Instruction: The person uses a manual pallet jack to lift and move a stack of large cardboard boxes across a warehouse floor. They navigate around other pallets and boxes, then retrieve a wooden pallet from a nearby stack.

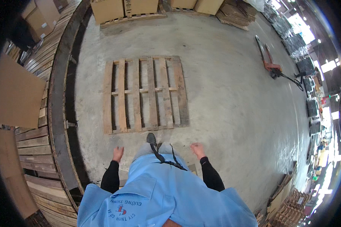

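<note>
A flat wooden pallet point(152, 94) lies on the concrete floor just ahead of my feet. Its slats run away from me, with gaps between them. My left hand point(118, 154) hangs low beside my left leg, short of the pallet's near left corner. It looks loosely open, and I see nothing held in it. Out to the right of my legs is my right hand point(197, 150), fingers loosely apart and bare of any object. Neither hand touches the pallet. One dark shoe point(151, 138) shows close to the pallet's near edge.
A raised slatted wooden platform point(36, 151) with large cardboard sheets point(17, 90) runs along the left. Cardboard boxes point(108, 11) stand on pallets at the far side. An orange pallet jack point(271, 66) is at the far right. Stacked wooden pieces point(290, 204) lie near right.
</note>
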Tool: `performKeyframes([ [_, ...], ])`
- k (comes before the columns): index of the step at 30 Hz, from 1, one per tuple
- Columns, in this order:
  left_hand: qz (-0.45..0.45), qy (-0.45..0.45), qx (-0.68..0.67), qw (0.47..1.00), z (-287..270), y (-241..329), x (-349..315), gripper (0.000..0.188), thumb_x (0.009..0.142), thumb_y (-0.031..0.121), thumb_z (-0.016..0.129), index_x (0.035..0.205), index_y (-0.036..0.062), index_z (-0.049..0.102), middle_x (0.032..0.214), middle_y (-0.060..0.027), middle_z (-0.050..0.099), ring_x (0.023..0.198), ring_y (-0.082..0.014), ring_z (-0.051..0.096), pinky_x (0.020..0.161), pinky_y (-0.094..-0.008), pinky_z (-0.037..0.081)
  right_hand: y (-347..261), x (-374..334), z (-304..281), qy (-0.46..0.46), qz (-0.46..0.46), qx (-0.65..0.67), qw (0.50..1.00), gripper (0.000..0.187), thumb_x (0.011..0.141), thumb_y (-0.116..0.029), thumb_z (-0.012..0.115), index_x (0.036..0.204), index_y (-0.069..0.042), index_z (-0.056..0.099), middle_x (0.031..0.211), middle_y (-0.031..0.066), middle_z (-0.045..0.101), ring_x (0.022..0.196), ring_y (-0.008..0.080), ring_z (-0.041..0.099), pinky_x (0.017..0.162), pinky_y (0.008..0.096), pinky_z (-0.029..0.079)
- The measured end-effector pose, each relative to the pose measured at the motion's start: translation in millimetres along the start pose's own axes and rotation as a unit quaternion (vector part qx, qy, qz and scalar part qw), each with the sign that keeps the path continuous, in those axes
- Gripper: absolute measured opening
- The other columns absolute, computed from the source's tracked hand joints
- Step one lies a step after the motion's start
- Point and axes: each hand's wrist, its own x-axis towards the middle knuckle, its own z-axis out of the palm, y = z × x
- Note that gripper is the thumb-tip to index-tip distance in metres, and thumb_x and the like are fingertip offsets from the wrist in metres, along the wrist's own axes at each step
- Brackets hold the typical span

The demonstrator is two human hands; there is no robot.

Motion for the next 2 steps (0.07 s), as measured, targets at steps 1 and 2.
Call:
performKeyframes([
  [1, -0.012, 0.021, -0.071, 0.997, 8, 36, 8, 0.068, 0.085, 0.027, 0.069, 0.135, -0.0119, 0.042, 0.088, -0.0132, 0.067, 0.071, -0.0156, 0.061, 0.06, -0.0295, 0.048, -19, 23, -2, -0.002, 0.037, 0.028, 0.999, 0.034, 0.079, -0.024, 0.071, 0.098, 0.004, 0.069, 0.097, 0.0166, 0.071, 0.089, 0.0243, 0.067, 0.078, 0.0352, 0.052],
  [2, 0.011, 0.021, -0.129, 0.991, 10, 72, 16, 0.077, 0.086, 0.027, 0.068, 0.143, -0.0094, 0.032, 0.082, -0.0125, 0.066, 0.067, -0.0144, 0.059, 0.058, -0.0277, 0.047, -26, 27, 7, -0.009, 0.007, 0.026, 1.0, 0.034, 0.079, -0.024, 0.071, 0.098, 0.004, 0.069, 0.097, 0.0166, 0.071, 0.089, 0.0243, 0.067, 0.078, 0.0352, 0.052],
])
